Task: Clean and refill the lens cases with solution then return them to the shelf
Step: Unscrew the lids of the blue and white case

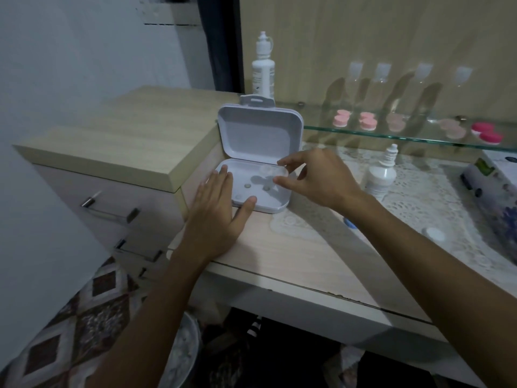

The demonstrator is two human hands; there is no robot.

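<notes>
An open box (260,175) stands on the worktop (293,247), its lid upright at the far side. A tall bottle (263,71) stands behind it. A small bottle (382,172) stands right of the box. Lens cases (366,120) line the shelf (405,137) at far right. A drawer cabinet (112,152) stands left.

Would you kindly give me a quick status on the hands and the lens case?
Left hand flat, steadying white hinged box. Right hand pinching clear lens case over open box. Nothing in the way.
</notes>
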